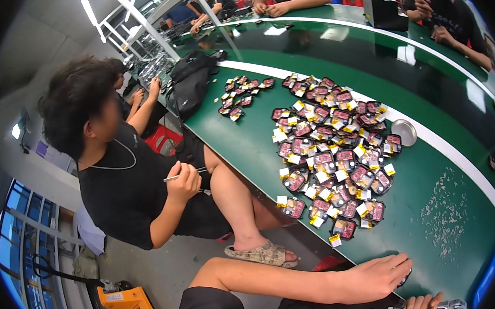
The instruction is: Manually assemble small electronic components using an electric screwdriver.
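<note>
Small dark part (404, 278) peeks from under left hand (379, 276), pressed flat over it at green table (258, 148) edge. Right hand (425, 304) clenched round metal tool (454, 305). Round steel dish (404, 132) beside heap of red-black pieces (334, 153), contents unclear.

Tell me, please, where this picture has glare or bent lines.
Head view: the glossy green table mirrors bright ceiling light near the far side; its white edge stripe curves from fisheye distortion; the corners are black; the heap of small parts stays sharp.
</note>
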Demonstrator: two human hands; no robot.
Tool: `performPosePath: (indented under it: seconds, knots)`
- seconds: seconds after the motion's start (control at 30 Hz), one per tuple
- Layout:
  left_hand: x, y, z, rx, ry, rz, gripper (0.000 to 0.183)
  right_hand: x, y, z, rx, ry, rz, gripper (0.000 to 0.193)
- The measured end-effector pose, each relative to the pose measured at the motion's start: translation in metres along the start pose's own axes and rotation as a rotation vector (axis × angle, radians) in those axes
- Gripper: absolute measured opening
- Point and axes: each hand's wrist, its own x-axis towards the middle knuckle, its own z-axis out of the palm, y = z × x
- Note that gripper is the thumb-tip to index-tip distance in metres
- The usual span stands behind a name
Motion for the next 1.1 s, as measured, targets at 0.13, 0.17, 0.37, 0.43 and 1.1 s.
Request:
performPosePath:
  seconds: [0.13, 0.17, 0.37, 0.43, 1.1]
  knots:
    - [0.006, -0.004, -0.001, -0.197, -0.076, -0.046, 0.036, -0.004, 0.002, 0.001, -0.005, 0.014, 0.007, 0.010]
    - [0.012, -0.004, -0.003, -0.268, -0.092, -0.051, 0.037, -0.007, 0.001, 0.001, -0.004, 0.011, 0.005, 0.010]
    - [0.020, -0.016, -0.026, -0.291, -0.308, -0.193, 0.045, -0.001, 0.012, -0.002, -0.024, 0.001, 0.020, 0.004]
    - [0.025, -0.016, -0.024, -0.228, -0.249, -0.145, 0.040, 0.000, 0.014, -0.005, -0.018, -0.039, 0.044, 0.007]
    - [0.031, 0.013, -0.003, 0.112, -0.217, 0.083, 0.036, -0.007, 0.035, 0.000, -0.151, 0.086, 0.080, 0.011]
